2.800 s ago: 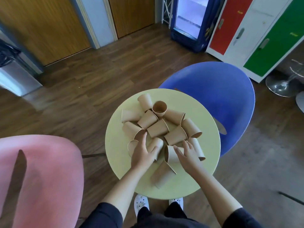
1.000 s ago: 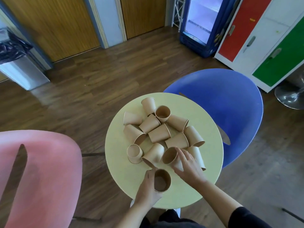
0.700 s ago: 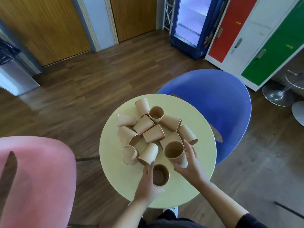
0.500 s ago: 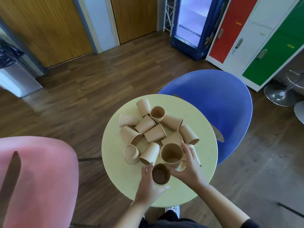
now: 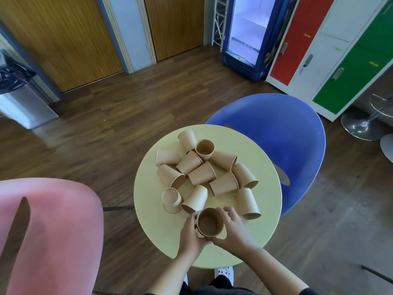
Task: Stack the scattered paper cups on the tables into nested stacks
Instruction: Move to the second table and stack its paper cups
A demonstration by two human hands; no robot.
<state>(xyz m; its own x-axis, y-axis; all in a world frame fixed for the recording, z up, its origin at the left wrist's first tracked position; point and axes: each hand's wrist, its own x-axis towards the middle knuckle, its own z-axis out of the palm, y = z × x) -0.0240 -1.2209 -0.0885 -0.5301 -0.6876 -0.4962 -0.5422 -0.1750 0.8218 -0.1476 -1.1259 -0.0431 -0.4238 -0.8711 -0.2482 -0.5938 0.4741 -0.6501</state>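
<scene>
Several brown paper cups (image 5: 201,173) lie scattered on a round pale-yellow table (image 5: 153,220), most on their sides, two upright (image 5: 171,199). Near the table's front edge an upright cup stack (image 5: 209,222) sits between both hands, one cup nested inside another. My left hand (image 5: 191,236) grips the stack's left side and my right hand (image 5: 232,229) wraps its right side. The lower cup is mostly hidden by my fingers.
A pink chair (image 5: 46,235) stands at the left and a blue chair (image 5: 282,145) behind the table at the right. Coloured lockers (image 5: 331,50) and a glass-door fridge (image 5: 246,33) line the back wall. A bin (image 5: 19,96) is far left.
My right hand lifted a cup from the pile, carried it toward me and lowered it into the upright cup held by my left hand. Both hands now close around the nested pair.
</scene>
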